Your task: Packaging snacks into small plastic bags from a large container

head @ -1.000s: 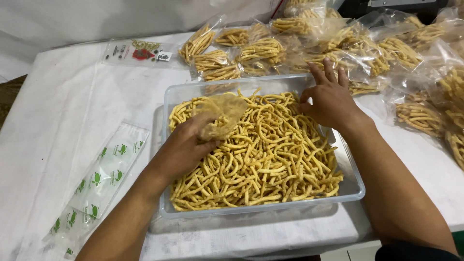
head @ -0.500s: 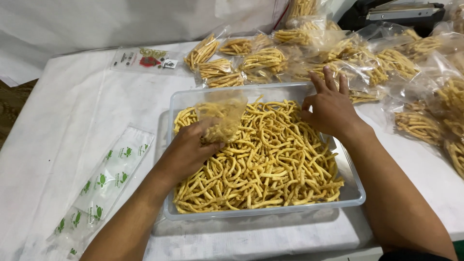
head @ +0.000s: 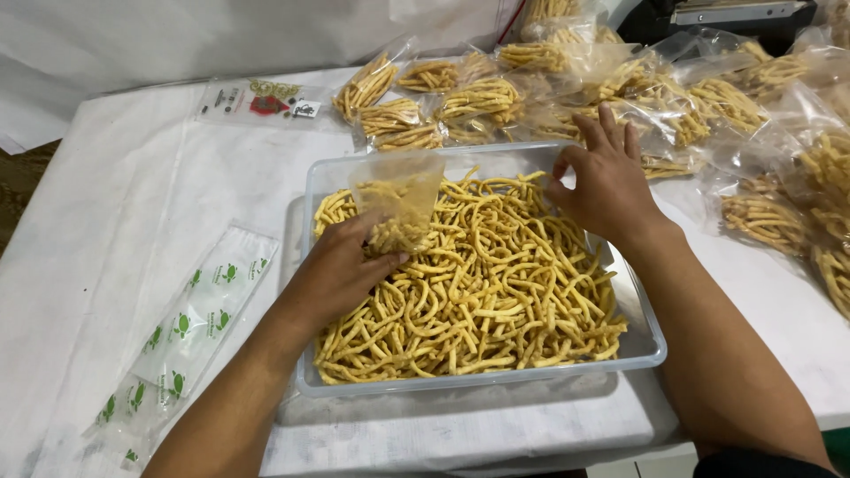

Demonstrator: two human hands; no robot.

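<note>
A clear plastic tub [head: 478, 379] full of yellow fried snack sticks [head: 496, 292] sits in front of me on the white-covered table. My left hand [head: 341, 265] grips a small clear plastic bag [head: 398, 196] upright over the tub's far left part; a few sticks lie inside it. My right hand [head: 602, 181] hovers over the tub's far right corner, thumb and forefinger pinched on some sticks, the other fingers spread.
Several filled bags of snack sticks [head: 478, 97] lie piled behind and to the right of the tub. A stack of empty bags with green prints [head: 190, 327] lies at the left. A flat printed packet [head: 257, 99] rests at the far left.
The bag in my left hand has been raised from lying on the sticks to standing upright and open. My right hand has lifted slightly at the far corner.
</note>
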